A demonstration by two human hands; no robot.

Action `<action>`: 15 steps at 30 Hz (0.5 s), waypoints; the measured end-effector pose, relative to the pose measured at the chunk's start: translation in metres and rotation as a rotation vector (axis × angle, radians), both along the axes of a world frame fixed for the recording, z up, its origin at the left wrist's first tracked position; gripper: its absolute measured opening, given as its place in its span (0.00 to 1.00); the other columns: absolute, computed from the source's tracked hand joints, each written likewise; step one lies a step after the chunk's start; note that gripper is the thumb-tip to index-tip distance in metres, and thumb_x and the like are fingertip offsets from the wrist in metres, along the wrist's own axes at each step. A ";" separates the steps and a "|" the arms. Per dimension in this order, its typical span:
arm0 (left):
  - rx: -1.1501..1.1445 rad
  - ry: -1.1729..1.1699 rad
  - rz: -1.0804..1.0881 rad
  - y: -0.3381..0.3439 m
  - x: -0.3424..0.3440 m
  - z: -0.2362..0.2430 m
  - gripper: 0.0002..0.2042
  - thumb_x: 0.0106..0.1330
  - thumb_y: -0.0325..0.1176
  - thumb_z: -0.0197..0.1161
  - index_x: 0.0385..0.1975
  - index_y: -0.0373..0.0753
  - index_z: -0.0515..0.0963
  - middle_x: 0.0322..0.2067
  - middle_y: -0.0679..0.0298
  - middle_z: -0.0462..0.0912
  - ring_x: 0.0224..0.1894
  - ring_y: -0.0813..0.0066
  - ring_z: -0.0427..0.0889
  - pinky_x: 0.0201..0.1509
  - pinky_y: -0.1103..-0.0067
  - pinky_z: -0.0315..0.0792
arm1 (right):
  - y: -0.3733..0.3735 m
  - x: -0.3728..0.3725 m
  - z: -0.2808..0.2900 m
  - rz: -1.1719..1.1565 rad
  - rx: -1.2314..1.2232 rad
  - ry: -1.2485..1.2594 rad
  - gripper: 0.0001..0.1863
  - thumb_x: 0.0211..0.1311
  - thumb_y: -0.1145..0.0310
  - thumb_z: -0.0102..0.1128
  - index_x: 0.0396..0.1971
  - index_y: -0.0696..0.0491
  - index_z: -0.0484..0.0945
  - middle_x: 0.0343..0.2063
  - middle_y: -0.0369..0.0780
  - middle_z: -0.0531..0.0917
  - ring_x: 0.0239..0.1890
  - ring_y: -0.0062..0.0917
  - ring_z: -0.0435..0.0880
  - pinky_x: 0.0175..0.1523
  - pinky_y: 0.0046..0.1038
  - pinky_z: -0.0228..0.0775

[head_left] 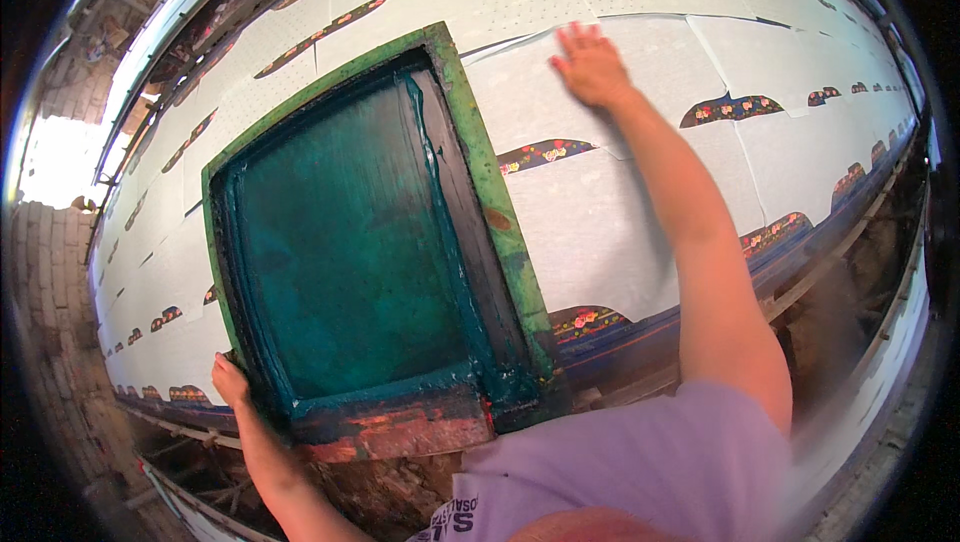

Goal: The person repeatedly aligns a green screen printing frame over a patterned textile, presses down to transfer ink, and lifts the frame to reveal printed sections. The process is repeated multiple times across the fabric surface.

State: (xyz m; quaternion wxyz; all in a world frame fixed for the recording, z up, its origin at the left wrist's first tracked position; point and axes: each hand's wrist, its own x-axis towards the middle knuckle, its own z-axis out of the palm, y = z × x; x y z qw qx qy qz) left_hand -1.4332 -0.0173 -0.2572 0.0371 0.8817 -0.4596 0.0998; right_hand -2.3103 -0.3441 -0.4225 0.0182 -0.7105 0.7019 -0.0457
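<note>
A large green-framed printing screen (340,232) with dark teal mesh and ink along its inner edges sits tilted over the long table, its near end red-stained. My left hand (231,380) grips the frame's lower left edge, with part of the fingers hidden behind it. To the right of the screen, my right hand (590,67) is open, fingers spread over white sheets (580,222) laid along the table; whether it presses on them I cannot tell. Strips of dark floral printed cloth (730,109) show in gaps between the sheets.
The long table (660,327) runs across the view, its dark near edge and rail below. Another long structure (875,392) lies at the lower right. A brick wall or floor (50,302) and a bright opening (60,162) are at the left.
</note>
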 end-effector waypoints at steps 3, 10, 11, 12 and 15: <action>-0.027 0.048 -0.015 0.005 0.007 -0.002 0.32 0.88 0.51 0.44 0.49 0.25 0.86 0.46 0.33 0.89 0.51 0.28 0.85 0.57 0.48 0.76 | 0.011 0.070 0.011 0.196 -0.023 -0.110 0.39 0.87 0.40 0.38 0.86 0.47 0.60 0.87 0.45 0.56 0.88 0.51 0.53 0.89 0.54 0.44; -0.041 0.195 -0.070 0.002 0.024 -0.005 0.32 0.88 0.51 0.46 0.45 0.24 0.87 0.42 0.34 0.89 0.47 0.32 0.87 0.55 0.52 0.77 | 0.012 0.102 0.023 0.216 -0.052 -0.127 0.35 0.88 0.44 0.41 0.85 0.46 0.62 0.86 0.42 0.60 0.87 0.51 0.56 0.87 0.53 0.49; -0.052 0.221 -0.077 -0.002 0.025 -0.006 0.32 0.88 0.51 0.47 0.43 0.24 0.87 0.41 0.35 0.90 0.46 0.34 0.87 0.55 0.53 0.77 | 0.012 0.100 0.021 0.205 -0.069 -0.118 0.35 0.88 0.45 0.42 0.85 0.46 0.63 0.86 0.43 0.61 0.86 0.51 0.57 0.87 0.54 0.50; -0.032 0.274 0.001 -0.010 0.023 -0.008 0.31 0.86 0.50 0.49 0.40 0.23 0.86 0.38 0.36 0.89 0.44 0.36 0.87 0.53 0.53 0.76 | 0.015 0.099 0.019 0.192 -0.081 -0.104 0.34 0.87 0.46 0.42 0.84 0.46 0.63 0.85 0.43 0.62 0.86 0.52 0.58 0.86 0.55 0.51; -0.012 0.392 0.127 -0.026 0.030 -0.003 0.28 0.81 0.47 0.55 0.33 0.21 0.83 0.31 0.39 0.87 0.36 0.45 0.84 0.46 0.54 0.73 | 0.024 0.110 0.017 0.192 -0.105 -0.087 0.33 0.87 0.48 0.44 0.83 0.45 0.65 0.84 0.43 0.64 0.85 0.53 0.60 0.84 0.58 0.53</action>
